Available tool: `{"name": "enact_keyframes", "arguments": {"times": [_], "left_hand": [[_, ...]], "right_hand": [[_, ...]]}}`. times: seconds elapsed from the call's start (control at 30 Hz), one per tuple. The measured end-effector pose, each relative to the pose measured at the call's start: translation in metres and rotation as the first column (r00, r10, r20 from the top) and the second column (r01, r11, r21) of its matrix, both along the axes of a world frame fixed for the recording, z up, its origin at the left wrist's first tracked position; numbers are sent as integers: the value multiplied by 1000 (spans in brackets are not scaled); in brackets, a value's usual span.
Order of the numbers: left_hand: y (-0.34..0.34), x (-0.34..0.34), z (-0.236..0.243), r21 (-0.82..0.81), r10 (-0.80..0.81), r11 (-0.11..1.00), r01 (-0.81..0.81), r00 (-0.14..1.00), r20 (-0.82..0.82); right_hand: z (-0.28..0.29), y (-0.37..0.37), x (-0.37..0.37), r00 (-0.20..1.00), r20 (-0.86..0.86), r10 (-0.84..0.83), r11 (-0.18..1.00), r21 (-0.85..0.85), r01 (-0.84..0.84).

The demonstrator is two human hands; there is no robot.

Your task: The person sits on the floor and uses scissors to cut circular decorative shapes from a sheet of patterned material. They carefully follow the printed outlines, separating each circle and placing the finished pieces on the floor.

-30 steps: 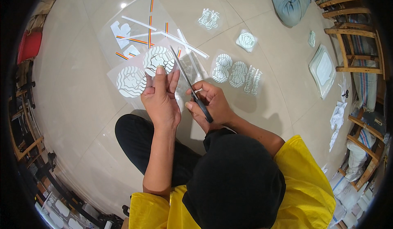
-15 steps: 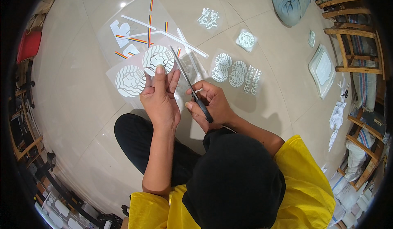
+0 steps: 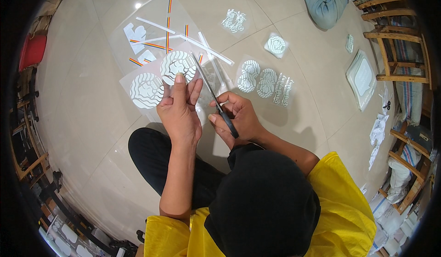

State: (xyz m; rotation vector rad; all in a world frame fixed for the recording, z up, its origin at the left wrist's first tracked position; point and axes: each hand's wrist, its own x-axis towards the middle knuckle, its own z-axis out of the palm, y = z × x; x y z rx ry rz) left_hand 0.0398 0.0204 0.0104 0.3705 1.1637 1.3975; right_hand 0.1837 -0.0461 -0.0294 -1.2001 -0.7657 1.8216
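My left hand [image 3: 181,110] pinches a clear sheet bearing a round white wavy-patterned decal [image 3: 180,62], thumb on top near the decal's lower edge. A similar round decal [image 3: 143,91] shows to its left. My right hand [image 3: 234,117] is closed on black-handled scissors [image 3: 225,118], whose long blades [image 3: 206,79] point up alongside the held decal's right edge; whether they touch it I cannot tell. Behind lie clear sheets with white strips [image 3: 204,48], rainbow-striped strips [image 3: 169,29] and white cutouts [image 3: 135,36].
Several white decals [image 3: 257,78] lie right of my hands on the tiled floor [image 3: 92,110], with a stack of sheets [image 3: 360,80] farther right. Another person's bent leg [image 3: 321,6] is at top right. Wooden chairs [image 3: 399,55] and sacks line the right side; dark racks [image 3: 27,142] the left.
My hands, the scissors and the held decal stay almost in place, with only very slight shifts.
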Motion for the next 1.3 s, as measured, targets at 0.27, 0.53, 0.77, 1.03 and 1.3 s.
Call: {"name": "enact_keyframes", "arguments": {"times": [0.27,0.53,0.77,1.03,1.3], "left_hand": [[-4,3,3,-40,5,999,-5,1000,-10],[-9,2,3,-45,6,999,-6,1000,-10],[-13,-1,2,-61,-8,998,7,1000,-2],[-18,-3,-2,-69,-21,997,19,1000,-24],[-25,-5,-2,-86,-50,995,50,999,1]], "right_hand": [[0,-1,-4,999,15,-45,999,15,45],[-6,4,-2,1000,-15,5,1000,10,-5],[6,8,-8,999,20,-32,999,31,31],[-9,6,-10,998,-22,-64,997,51,65],[-2,13,-10,997,-21,-75,997,26,75]]}}
